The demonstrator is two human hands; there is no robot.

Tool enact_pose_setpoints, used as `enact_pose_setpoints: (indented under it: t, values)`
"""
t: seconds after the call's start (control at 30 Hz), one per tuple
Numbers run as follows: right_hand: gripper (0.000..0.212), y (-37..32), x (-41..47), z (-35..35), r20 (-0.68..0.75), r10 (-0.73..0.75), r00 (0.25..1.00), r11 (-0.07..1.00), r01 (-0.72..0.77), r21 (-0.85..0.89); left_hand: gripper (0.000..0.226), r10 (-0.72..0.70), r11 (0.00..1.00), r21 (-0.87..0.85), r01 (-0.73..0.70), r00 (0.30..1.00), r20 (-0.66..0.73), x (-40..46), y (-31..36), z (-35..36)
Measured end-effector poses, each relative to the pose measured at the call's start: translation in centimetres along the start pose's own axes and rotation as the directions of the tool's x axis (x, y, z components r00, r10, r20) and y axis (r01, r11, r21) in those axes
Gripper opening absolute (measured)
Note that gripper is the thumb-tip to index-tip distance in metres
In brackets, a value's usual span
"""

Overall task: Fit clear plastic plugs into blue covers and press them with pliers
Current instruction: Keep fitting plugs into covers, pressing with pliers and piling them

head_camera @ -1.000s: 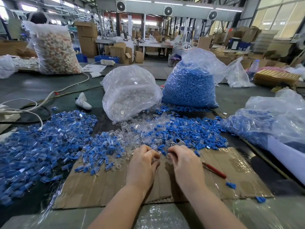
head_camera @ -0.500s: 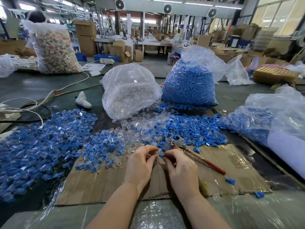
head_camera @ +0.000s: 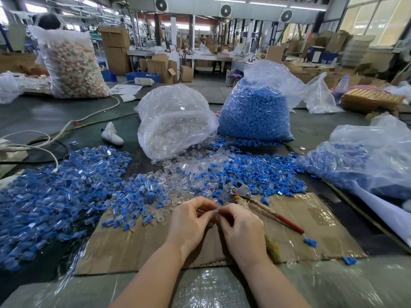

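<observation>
The tabletop (head_camera: 55,114) is dark green and wide, carrying everything from the far bags to the near cardboard sheet (head_camera: 155,247) that lies flat at the front edge. On its left lies a broad heap of assembled pieces (head_camera: 44,196), blue with clear ends. Behind the work area stand two plastic bags side by side, touching: the bag of blue covers (head_camera: 255,112) on the right, and the bag of clear plugs (head_camera: 175,123) on the left, slumped with its mouth toward the person. A spill of loose clear and blue parts (head_camera: 222,172) runs from both bags down to the cardboard's far edge.

The pliers (head_camera: 264,205) lie on the cardboard just right of the hands, long axis diagonal: metal head at the far left end against the spill, red-tipped handles pointing near and right.

The left hand (head_camera: 191,221) and right hand (head_camera: 242,227) meet over the cardboard's middle, fingertips together. The right hand's grip is pinched on a blue cover (head_camera: 217,211), only its tip showing, so its long axis cannot be told. The left hand's fingers are curled toward the same spot; what they hold is hidden.
</observation>
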State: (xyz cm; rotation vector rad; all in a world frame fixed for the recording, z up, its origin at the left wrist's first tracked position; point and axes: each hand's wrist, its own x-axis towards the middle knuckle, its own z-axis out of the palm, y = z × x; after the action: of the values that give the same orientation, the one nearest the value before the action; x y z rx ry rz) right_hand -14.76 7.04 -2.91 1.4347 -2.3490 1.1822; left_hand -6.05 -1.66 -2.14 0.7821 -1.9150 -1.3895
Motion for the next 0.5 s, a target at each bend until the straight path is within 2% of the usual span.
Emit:
enact_pose_setpoints:
  t: [0.2,0.5]
  values:
    - [0.008,-0.15,0.01,-0.22,0.027,-0.051,0.998,0.998,0.05,0.032,0.026,-0.015,1.0,0.016,0.015,1.0,0.009,0.13,-0.12,-0.25]
    - [0.017,-0.15,0.04,-0.47,0.052,-0.045,0.998,0.998,0.043,0.044,0.022,-0.007,0.999,0.042,0.006,1.0,0.019,0.11,0.11,-0.39]
